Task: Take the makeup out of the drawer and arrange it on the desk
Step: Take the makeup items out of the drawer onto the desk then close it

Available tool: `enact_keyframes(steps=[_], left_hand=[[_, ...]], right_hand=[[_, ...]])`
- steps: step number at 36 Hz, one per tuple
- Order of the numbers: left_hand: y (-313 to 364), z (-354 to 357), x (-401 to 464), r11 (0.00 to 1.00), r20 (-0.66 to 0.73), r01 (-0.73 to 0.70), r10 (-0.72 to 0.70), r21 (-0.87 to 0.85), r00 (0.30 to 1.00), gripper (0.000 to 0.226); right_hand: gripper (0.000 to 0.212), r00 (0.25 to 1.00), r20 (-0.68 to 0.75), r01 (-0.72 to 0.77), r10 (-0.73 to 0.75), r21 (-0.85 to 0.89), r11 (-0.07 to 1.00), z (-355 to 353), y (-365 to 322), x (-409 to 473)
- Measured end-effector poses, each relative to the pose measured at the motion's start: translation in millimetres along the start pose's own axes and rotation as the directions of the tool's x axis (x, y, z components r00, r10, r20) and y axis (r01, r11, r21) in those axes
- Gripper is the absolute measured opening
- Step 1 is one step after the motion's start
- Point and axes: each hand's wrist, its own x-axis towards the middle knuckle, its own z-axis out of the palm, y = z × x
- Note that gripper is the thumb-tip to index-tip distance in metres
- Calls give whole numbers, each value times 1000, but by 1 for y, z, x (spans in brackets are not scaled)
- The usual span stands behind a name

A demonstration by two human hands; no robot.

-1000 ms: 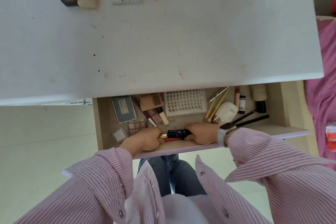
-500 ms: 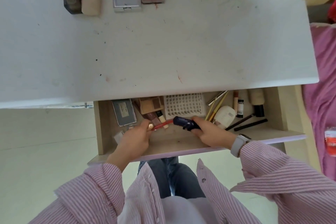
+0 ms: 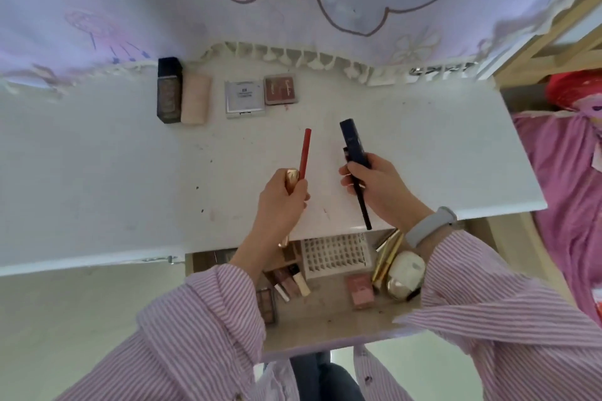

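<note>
Head view: Two items of makeup are held above the white desk [image 3: 423, 146], over its near half. The left hand [image 3: 282, 197] is curled around a red pencil [image 3: 305, 153] together with a gold tube [image 3: 291, 180], the pencil pointing toward 12 o'clock. The right hand [image 3: 379, 187], with a pale wristband [image 3: 430, 226] at the wrist, is closed around a dark blue tube [image 3: 353, 143] and a thin black pencil [image 3: 362, 205] whose tip points toward 6 o'clock. At 11 o'clock from the hands, four items are lined up at the back of the desk: a dark bottle [image 3: 169, 89], a beige tube [image 3: 195, 98] touching it, a silver compact [image 3: 244, 98] and a brown palette [image 3: 280, 88]. At 6 o'clock, the open drawer [image 3: 325, 332] is seen with a white perforated tray [image 3: 335, 255], a pink box [image 3: 360, 290], gold pencils [image 3: 386, 257] and a white case [image 3: 405, 273] inside. Striped pink sleeves [image 3: 508, 319] fill the foreground.
</note>
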Motion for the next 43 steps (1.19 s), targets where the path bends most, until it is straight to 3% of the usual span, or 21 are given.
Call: enact_keyframes(steps=[5, 10, 14, 17, 19, 22, 24, 28, 34, 39, 43], left_hand=[[23, 16, 48, 1000, 3, 26, -26, 1, 1000, 12], [40, 24, 91, 1000, -27, 18, -17, 19, 999, 16], [51, 25, 116, 1000, -30, -11, 12, 27, 999, 20], [56, 28, 124, 996, -42, -56, 59, 75, 997, 50], [57, 29, 122, 990, -39, -80, 85, 112, 996, 59], [53, 28, 115, 961, -11, -177, 184, 212, 983, 59], [46, 26, 109, 910, 44, -284, 284, 302, 958, 55], [19, 28, 98, 733, 140, -427, 421, 529, 896, 55], [-5, 34, 99, 508, 216, -471, 482, 721, 849, 52], [-4, 37, 101, 508, 196, -444, 469, 738, 861, 55], [-4, 35, 97, 539, 169, -424, 458, 728, 873, 60]], right_hand=[[16, 994, -105, -19, 30, 112, 994, 12, -22, 36], [14, 990, -139, -31, 36, 39, 999, 18, -40, 70], [14, 961, -274, -9, -35, -156, 988, 21, -48, 95], [23, 936, -312, 43, -165, -364, 930, 20, -49, 101], [28, 908, -321, 65, -268, -525, 849, 15, -42, 101], [13, 879, -300, 53, -371, -712, 700, 9, -29, 97], [24, 891, -258, 40, -374, -775, 631, 8, -22, 95], [50, 893, -142, 150, -427, -800, 581, 8, -15, 87], [53, 848, -4, 271, -530, -856, 440, 2, -4, 75], [55, 844, 37, 295, -534, -865, 407, -6, 2, 77], [48, 863, 30, 309, -504, -820, 481, -13, -1, 70]])
